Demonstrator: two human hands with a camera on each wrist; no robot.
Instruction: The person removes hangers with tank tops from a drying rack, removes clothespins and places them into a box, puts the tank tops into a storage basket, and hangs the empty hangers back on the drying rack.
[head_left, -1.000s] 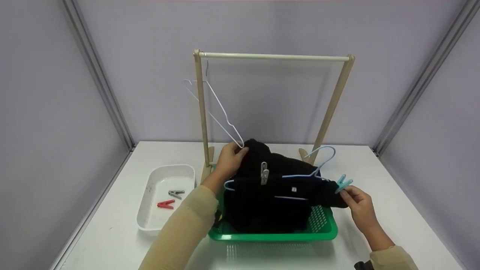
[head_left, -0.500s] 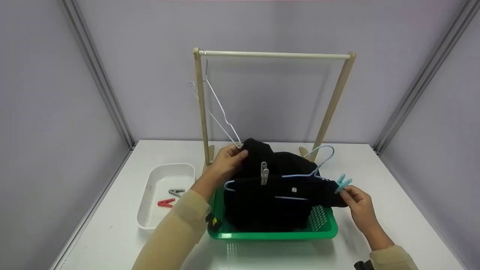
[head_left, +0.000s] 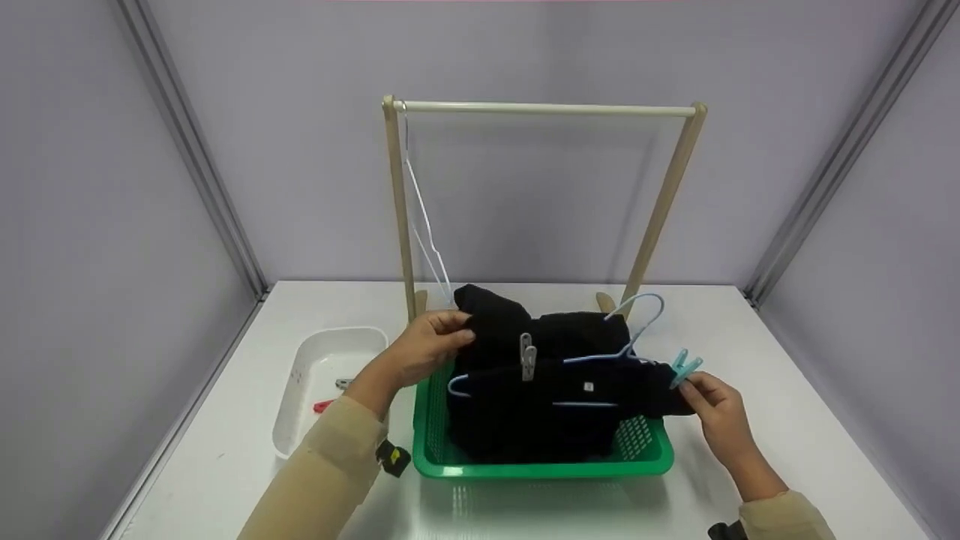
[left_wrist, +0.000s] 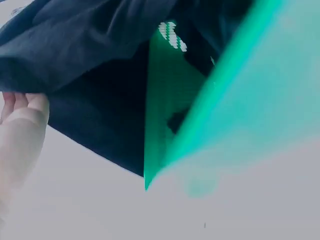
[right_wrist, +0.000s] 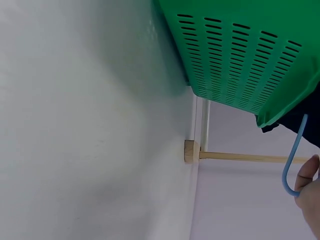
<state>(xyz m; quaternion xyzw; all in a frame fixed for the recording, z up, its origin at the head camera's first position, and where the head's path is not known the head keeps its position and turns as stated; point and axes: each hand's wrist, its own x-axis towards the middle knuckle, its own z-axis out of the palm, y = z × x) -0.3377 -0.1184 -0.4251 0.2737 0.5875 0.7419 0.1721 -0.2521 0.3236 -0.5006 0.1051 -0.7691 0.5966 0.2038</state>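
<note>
A black garment point(head_left: 491, 420) on a light blue hanger point(head_left: 637, 330) lies over the green basket point(head_left: 540, 471). A grey clothespin point(head_left: 528, 358) clips its upper edge, and a teal clothespin point(head_left: 684, 367) sits at its right end. My left hand point(head_left: 421, 346) pinches a raised fold of the black cloth at the back left; its fingers point(left_wrist: 37, 104) show under the cloth in the left wrist view. At the right end, just below the teal clothespin, my right hand point(head_left: 718, 412) pinches the garment between thumb and fingers. Part of the basket is hidden under the cloth.
Behind the basket stands a wooden rack point(head_left: 394, 202) with a white bar point(head_left: 547, 109). A white hanger point(head_left: 424, 206) hangs at its left end, reaching down behind the cloth. On the left, a white tray point(head_left: 289, 397) holds red and grey clothespins, partly covered by my sleeve.
My left hand has moved left and toward me, drawing the black cloth's back fold along. The white hanger has swung left, from beside the left hand, and turned narrower. My right hand stays put.
</note>
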